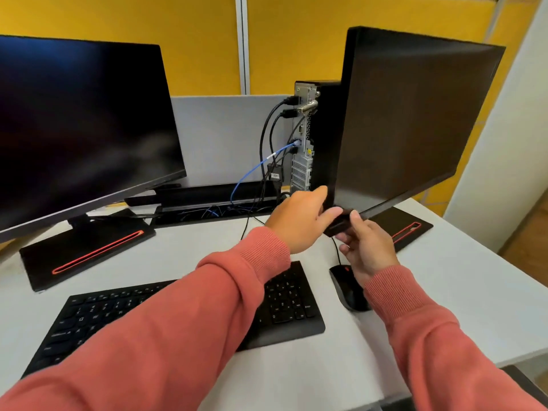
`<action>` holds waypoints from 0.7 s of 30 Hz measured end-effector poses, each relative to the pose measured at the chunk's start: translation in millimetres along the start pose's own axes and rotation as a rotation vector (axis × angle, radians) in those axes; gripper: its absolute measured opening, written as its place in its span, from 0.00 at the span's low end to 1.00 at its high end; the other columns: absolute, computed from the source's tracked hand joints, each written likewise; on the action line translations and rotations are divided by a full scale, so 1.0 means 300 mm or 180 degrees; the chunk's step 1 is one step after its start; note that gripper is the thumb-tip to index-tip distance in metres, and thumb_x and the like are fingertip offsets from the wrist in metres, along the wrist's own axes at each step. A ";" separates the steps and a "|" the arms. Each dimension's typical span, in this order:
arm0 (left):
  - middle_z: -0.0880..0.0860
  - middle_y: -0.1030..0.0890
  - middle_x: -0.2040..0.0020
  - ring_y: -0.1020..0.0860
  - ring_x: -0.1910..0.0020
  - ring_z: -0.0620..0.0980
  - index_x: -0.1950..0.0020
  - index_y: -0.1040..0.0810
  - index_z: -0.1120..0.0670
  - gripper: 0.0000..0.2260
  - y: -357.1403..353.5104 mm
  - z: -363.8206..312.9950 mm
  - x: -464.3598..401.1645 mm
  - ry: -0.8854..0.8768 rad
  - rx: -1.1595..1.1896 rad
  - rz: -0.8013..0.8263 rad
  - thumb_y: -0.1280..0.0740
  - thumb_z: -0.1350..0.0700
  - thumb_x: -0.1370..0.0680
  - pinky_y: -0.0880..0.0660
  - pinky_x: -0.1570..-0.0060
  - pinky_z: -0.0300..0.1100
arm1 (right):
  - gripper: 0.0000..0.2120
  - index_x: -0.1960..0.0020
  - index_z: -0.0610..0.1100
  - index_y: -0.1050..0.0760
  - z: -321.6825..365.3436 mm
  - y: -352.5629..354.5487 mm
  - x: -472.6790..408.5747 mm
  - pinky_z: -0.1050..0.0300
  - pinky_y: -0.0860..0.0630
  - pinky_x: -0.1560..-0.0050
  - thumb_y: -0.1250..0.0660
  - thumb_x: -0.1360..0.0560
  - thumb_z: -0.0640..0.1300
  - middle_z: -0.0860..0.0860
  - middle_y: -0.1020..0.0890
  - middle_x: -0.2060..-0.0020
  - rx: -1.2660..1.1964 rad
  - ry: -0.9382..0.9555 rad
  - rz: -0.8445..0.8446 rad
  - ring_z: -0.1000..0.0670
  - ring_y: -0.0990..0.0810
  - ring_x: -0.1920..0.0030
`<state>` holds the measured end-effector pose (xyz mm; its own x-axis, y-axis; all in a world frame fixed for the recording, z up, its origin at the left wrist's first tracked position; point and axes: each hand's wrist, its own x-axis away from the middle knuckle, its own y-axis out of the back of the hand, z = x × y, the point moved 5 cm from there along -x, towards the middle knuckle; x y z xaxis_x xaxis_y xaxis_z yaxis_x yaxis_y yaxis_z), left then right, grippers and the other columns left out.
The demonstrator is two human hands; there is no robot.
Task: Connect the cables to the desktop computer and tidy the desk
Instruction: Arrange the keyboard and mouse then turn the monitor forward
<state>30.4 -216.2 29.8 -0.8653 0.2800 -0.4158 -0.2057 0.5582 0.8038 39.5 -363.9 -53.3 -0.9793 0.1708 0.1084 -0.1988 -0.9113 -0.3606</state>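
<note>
Both your hands are at the lower left corner of the right monitor [415, 120], a little right of the frame's centre. Your left hand [299, 221] grasps that corner, fingers curled behind the edge. Your right hand [367, 250] pinches a small dark part just under it; I cannot tell what this part is.

The desktop computer [314, 137] stands upright just behind the monitor's left edge, with black cables and a blue cable [252, 173] already plugged in its back.

If you turn the monitor too far, I think its edge could hit the computer or pull these cables loose. The mouse [348, 287] lies directly under your right wrist, and its wire runs up towards your hands, so it may catch. The keyboard [184, 315] sits under your left arm.
</note>
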 end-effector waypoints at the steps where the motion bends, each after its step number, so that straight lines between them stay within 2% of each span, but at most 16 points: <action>1: 0.51 0.21 0.60 0.20 0.65 0.50 0.50 0.27 0.53 0.11 0.005 0.023 -0.007 0.0047 0.0115 0.0017 0.37 0.46 0.16 0.19 0.59 0.55 | 0.13 0.41 0.42 0.23 -0.002 -0.012 -0.015 0.59 0.24 0.65 0.34 0.19 0.50 0.44 0.17 0.52 0.0002 -0.0058 0.0062 0.52 0.21 0.61; 4: 0.53 0.20 0.56 0.16 0.66 0.48 0.39 0.26 0.56 0.12 0.019 0.086 -0.026 0.0260 0.0408 0.0158 0.38 0.49 0.15 0.16 0.59 0.51 | 0.14 0.40 0.42 0.23 -0.011 -0.054 -0.065 0.59 0.23 0.64 0.30 0.21 0.50 0.43 0.17 0.50 0.0010 -0.0240 0.0111 0.50 0.19 0.58; 6: 0.55 0.19 0.55 0.15 0.65 0.48 0.36 0.27 0.57 0.12 0.027 0.117 -0.036 0.0378 0.0553 0.0198 0.38 0.51 0.15 0.15 0.60 0.49 | 0.13 0.41 0.43 0.23 -0.015 -0.082 -0.092 0.60 0.24 0.67 0.29 0.22 0.48 0.45 0.19 0.53 -0.0058 -0.0304 0.0190 0.52 0.21 0.61; 8: 0.55 0.18 0.54 0.14 0.64 0.48 0.35 0.27 0.57 0.12 0.035 0.140 -0.051 0.0464 0.0642 0.0213 0.39 0.51 0.15 0.15 0.58 0.47 | 0.16 0.39 0.42 0.24 -0.019 -0.102 -0.121 0.61 0.26 0.69 0.29 0.22 0.47 0.44 0.20 0.52 -0.0101 -0.0291 0.0285 0.53 0.23 0.64; 12: 0.55 0.17 0.54 0.14 0.62 0.47 0.38 0.27 0.56 0.10 0.040 0.173 -0.087 0.0530 0.0733 0.0271 0.39 0.52 0.14 0.15 0.53 0.47 | 0.17 0.36 0.43 0.25 -0.022 -0.126 -0.160 0.60 0.25 0.68 0.29 0.22 0.47 0.42 0.20 0.49 -0.0089 -0.0183 0.0329 0.53 0.23 0.64; 15: 0.56 0.17 0.55 0.14 0.63 0.48 0.42 0.28 0.57 0.09 0.040 0.185 -0.104 0.0527 0.0778 0.0258 0.40 0.51 0.14 0.15 0.54 0.48 | 0.17 0.36 0.43 0.27 -0.020 -0.139 -0.174 0.59 0.25 0.67 0.30 0.22 0.47 0.43 0.20 0.49 -0.0098 -0.0124 0.0373 0.53 0.24 0.64; 21: 0.58 0.17 0.56 0.14 0.63 0.49 0.45 0.30 0.59 0.10 0.033 0.216 -0.109 0.0604 0.0864 0.0256 0.40 0.51 0.14 0.15 0.55 0.53 | 0.19 0.36 0.43 0.30 -0.032 -0.154 -0.191 0.58 0.26 0.67 0.29 0.22 0.46 0.42 0.22 0.48 -0.0086 -0.0055 0.0393 0.52 0.24 0.65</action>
<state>86.2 -169.2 23.9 -0.9487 0.1955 -0.2486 -0.0261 0.7350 0.6775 104.6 -327.9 -51.7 -0.9957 0.0513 0.0774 -0.0780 -0.9145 -0.3970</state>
